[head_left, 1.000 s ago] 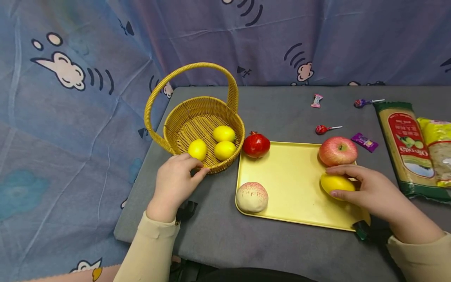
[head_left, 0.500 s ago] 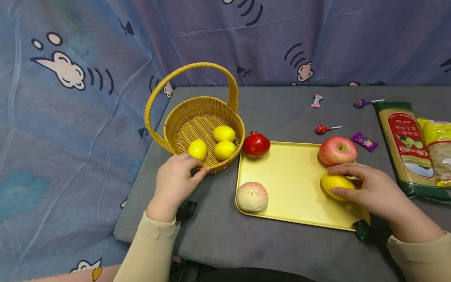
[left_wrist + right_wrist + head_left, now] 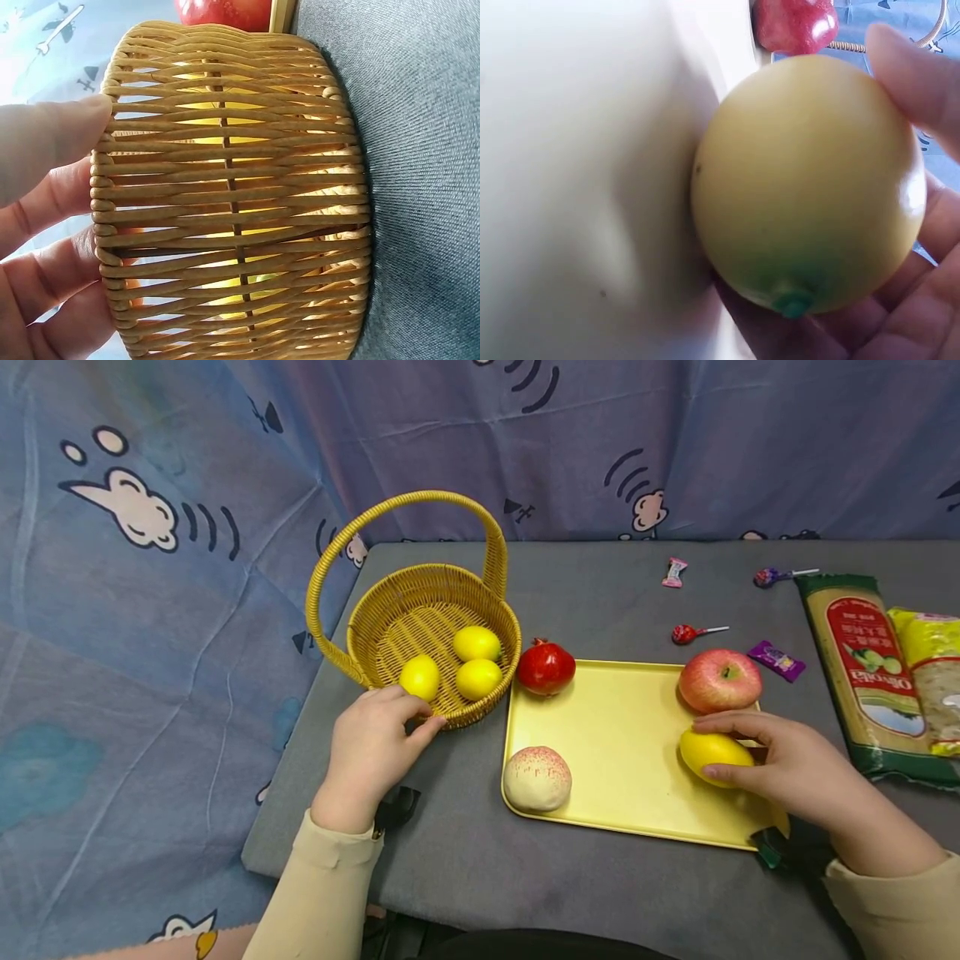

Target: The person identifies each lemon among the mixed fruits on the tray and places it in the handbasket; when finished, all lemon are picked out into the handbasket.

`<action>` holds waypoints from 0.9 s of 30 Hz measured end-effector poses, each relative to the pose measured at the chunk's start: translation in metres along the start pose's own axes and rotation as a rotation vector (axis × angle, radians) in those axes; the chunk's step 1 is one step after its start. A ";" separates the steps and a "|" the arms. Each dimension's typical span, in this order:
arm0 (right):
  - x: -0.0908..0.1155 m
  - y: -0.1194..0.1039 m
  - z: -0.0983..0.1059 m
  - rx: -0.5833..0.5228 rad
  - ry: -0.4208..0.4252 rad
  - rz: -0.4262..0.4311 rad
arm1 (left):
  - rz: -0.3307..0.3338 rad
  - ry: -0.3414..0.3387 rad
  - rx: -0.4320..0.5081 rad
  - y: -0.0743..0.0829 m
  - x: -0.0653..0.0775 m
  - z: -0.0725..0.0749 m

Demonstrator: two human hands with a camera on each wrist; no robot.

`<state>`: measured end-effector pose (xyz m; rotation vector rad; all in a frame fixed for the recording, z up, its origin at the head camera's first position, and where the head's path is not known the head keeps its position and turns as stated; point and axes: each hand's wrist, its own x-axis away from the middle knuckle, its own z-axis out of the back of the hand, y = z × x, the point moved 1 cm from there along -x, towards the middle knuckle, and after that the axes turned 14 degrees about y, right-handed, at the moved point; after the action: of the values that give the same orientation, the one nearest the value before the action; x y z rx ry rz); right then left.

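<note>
On the left, a yellow wicker basket (image 3: 434,581) with a tall arched handle holds three lemons (image 3: 478,680). My left hand (image 3: 378,743) pinches its near rim; in the left wrist view the thumb (image 3: 56,139) lies outside the woven wall and the fingers reach over the rim. My right hand (image 3: 787,768) grips another lemon (image 3: 712,758) between thumb and fingers, low at the right part of a yellow tray (image 3: 622,752). The right wrist view shows this lemon (image 3: 810,187) close against the tray, its green-tipped end toward the camera.
A red apple (image 3: 720,682) sits at the tray's back right corner, a pomegranate (image 3: 546,667) at the back left, a pale peach (image 3: 537,779) at the front left. Wrapped candies (image 3: 776,661) and lollipops (image 3: 684,634) lie behind. Two food packages (image 3: 870,668) lie at the right.
My right hand and its lemon have shifted very slightly on the tray. The left hand stays on the basket rim.
</note>
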<state>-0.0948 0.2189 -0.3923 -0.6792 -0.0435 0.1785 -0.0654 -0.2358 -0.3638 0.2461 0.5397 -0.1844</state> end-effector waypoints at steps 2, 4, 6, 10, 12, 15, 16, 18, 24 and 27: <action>0.000 0.000 0.000 0.001 -0.017 -0.002 | 0.000 0.004 0.001 0.000 0.000 0.000; 0.000 -0.001 -0.001 0.003 -0.029 -0.004 | -0.001 0.005 0.000 0.000 0.000 0.000; 0.000 -0.001 -0.001 0.006 -0.028 -0.002 | -0.001 0.006 0.001 0.000 0.000 0.000; -0.001 -0.002 0.001 0.009 -0.008 0.013 | 0.001 0.000 0.000 0.000 0.000 0.001; 0.000 -0.004 0.002 0.004 0.007 0.020 | 0.003 -0.006 0.001 0.000 0.000 0.001; -0.002 -0.011 0.005 -0.011 0.041 0.041 | 0.006 -0.013 0.001 -0.001 0.000 0.001; -0.003 -0.014 0.006 -0.020 0.049 0.048 | 0.006 -0.015 0.000 -0.001 0.000 0.001; -0.006 -0.021 0.009 -0.036 0.065 0.075 | 0.007 -0.017 0.000 -0.001 0.000 0.001; -0.018 -0.044 0.017 -0.036 0.097 0.191 | 0.001 -0.013 -0.002 -0.002 0.000 0.001; -0.025 -0.056 0.019 -0.068 0.108 0.223 | 0.000 -0.019 0.003 -0.003 -0.001 0.000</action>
<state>-0.1129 0.1832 -0.3416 -0.7597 0.1310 0.3555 -0.0664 -0.2382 -0.3639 0.2473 0.5206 -0.1872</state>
